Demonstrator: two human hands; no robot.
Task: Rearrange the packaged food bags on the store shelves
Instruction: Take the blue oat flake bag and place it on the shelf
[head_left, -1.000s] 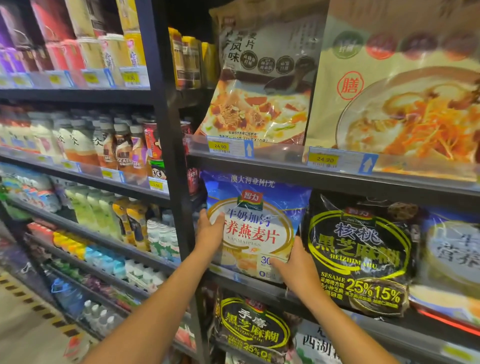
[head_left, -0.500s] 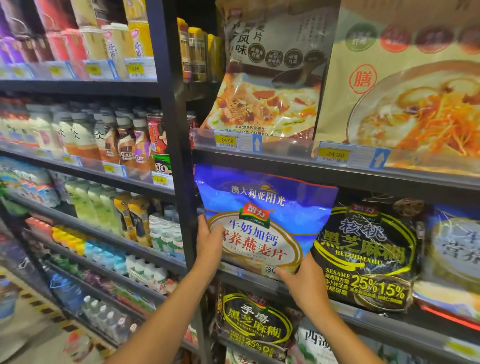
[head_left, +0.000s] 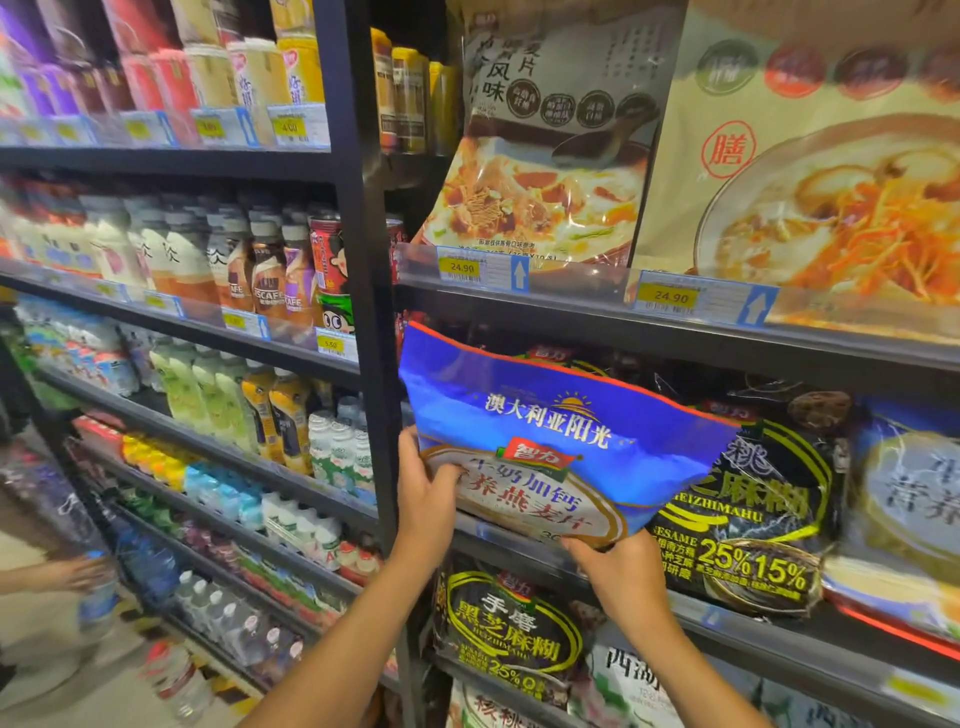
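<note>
Both price tags (head_left: 462, 267) read 24.90, the blue bag (head_left: 545, 415) reads 澳大利亚阳光, and the black bag (head_left: 753, 519) reads SESAME, 25%, 15%.

Glossy plastic blue bag (head_left: 561, 415), crinkled shiny black bag (head_left: 748, 519), matt black metal shelf (head_left: 675, 338), clear plastic bottles (head_left: 234, 623)

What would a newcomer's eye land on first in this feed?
The bright blue oatmeal bag at centre, tilted in front of the middle shelf: the left hand grips its left edge, the right hand its bottom edge. Behind it to the right stands a black sesame bag with yellow "25% 15%" print. On the upper shelf, a large cream bag pictures a bowl of soup.
</note>
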